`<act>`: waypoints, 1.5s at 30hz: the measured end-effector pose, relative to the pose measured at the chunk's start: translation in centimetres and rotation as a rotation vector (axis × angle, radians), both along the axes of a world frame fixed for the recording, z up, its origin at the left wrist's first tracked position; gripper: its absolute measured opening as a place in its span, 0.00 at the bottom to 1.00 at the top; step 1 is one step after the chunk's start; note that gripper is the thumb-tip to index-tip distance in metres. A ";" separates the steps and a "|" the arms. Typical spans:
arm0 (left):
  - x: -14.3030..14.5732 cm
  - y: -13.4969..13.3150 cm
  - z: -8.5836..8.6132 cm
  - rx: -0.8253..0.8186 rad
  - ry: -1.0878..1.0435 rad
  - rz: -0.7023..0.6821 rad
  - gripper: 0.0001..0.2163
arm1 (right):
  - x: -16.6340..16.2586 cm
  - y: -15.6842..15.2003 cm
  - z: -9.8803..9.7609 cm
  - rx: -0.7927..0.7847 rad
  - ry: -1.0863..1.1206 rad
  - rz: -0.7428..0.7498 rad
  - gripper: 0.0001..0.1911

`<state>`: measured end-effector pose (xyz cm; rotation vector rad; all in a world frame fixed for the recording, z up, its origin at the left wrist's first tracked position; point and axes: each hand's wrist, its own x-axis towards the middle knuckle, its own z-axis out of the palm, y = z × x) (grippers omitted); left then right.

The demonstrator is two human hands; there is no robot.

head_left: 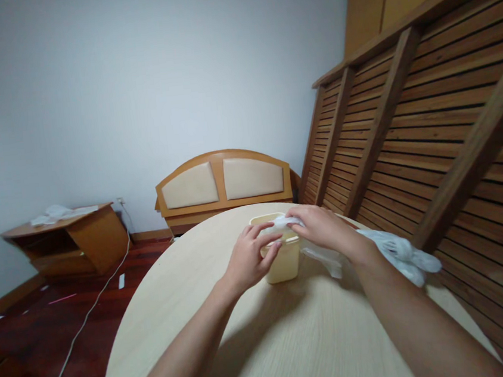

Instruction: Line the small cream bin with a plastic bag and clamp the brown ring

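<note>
A small cream-coloured bin (283, 267) stands upright on the round table (339, 335). A thin whitish plastic bag (284, 221) lies across the bin's mouth, and part of it hangs down the right side to the tabletop. At the bin's near left rim is my left hand (252, 259), its fingers and thumb apart. My right hand (320, 224) reaches over the far right rim with its fingers closed on the plastic bag. How much of the bag is inside the bin is hidden.
A bundle of whitish plastic bags (405, 256) lies at the table's right edge. Wooden slatted panels (405, 112) lean close on the right. Behind the table stands a padded headboard (224, 182). At left are a low wooden cabinet (99, 243) and a white cable (83, 323) on the floor.
</note>
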<state>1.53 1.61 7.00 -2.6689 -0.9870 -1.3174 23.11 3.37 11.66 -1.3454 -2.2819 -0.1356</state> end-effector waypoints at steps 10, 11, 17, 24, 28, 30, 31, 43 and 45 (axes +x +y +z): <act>-0.7 0.5 -0.7 -0.059 0.042 0.095 0.09 | 1.5 0.3 -0.6 -0.120 0.034 0.201 0.16; -0.7 0.5 -0.8 -0.033 0.031 0.091 0.10 | 1.5 0.2 -0.6 -0.125 0.028 0.208 0.15; -0.5 0.3 -0.8 -0.026 0.104 0.018 0.13 | 0.8 -0.4 -0.2 -0.181 0.022 0.236 0.16; -0.7 0.6 -0.5 -0.105 0.109 0.013 0.09 | 2.0 -1.1 0.4 -0.214 0.082 0.265 0.26; -1.8 1.0 -0.2 -0.176 0.069 0.114 0.07 | 2.1 -1.5 0.6 -0.290 0.038 0.251 0.28; -2.2 1.1 0.1 -0.214 0.064 0.148 0.07 | 1.7 -1.8 0.7 -0.312 0.026 0.255 0.26; -2.4 1.0 0.3 -0.218 0.064 0.150 0.07 | 1.4 -1.9 0.8 -0.312 0.026 0.256 0.26; -1.2 0.7 0.3 -0.051 0.048 0.079 0.07 | 1.1 -1.8 0.4 -0.321 0.077 0.309 0.28; -1.7 1.0 0.2 -0.070 0.022 0.167 0.07 | 1.0 -2.0 0.6 -0.342 0.091 0.298 0.28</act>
